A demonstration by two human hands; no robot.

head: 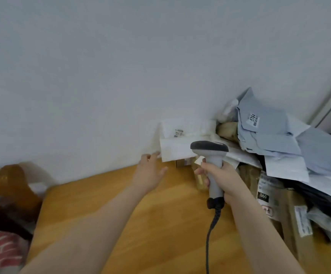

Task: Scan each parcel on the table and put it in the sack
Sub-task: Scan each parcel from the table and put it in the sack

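A white parcel (177, 144) with a small label leans against the wall at the back of the wooden table (141, 224). My left hand (149, 172) reaches toward its lower left corner with fingers spread, fingertips close to the parcel's edge. My right hand (223, 179) grips the handle of a grey barcode scanner (210, 152), whose dark head points left in front of the white parcel. A heap of parcels fills the right: pale blue mailers (269, 133), a brown carton (275, 196) and black bags (318, 196).
The scanner's black cable (210, 234) hangs down over the table toward me. A wooden chair back (8, 178) stands at the left, with red-and-white fabric (0, 252) below it. The grey wall is directly behind the table.
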